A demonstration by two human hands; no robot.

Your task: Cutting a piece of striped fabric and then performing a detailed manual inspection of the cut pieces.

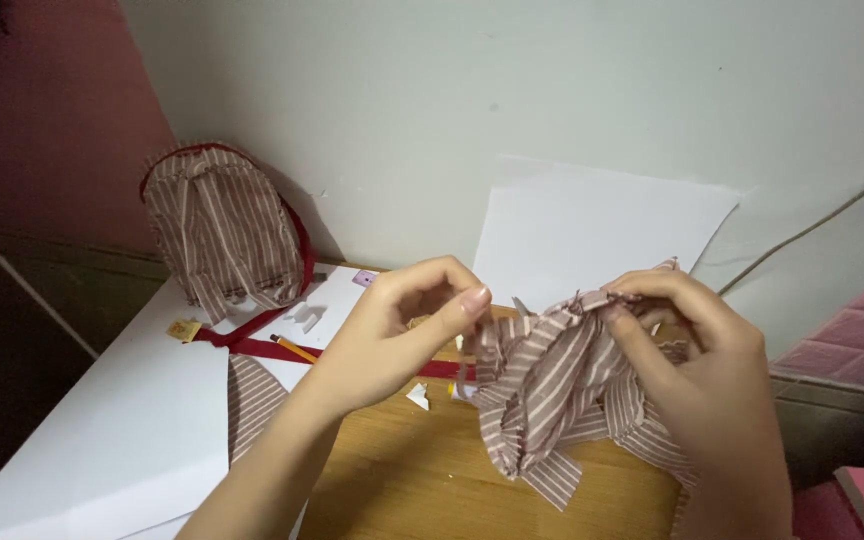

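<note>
My right hand [697,370] grips a bunched piece of brown and white striped fabric [552,400] above a wooden table [402,470]. My left hand [407,325] is just to its left, thumb and fingers pinched together at the fabric's upper edge; whether they hold a thread or needle is too small to tell. A small striped backpack [222,225] with dark red trim stands against the wall at the back left. A flat striped fabric piece [252,395] lies near my left forearm.
White paper sheets [122,430] cover the table's left side, and another sheet [592,230] leans on the wall. A red strap [252,340], a pencil [297,348] and small paper scraps lie behind my hands. A cable [812,228] runs along the wall at right.
</note>
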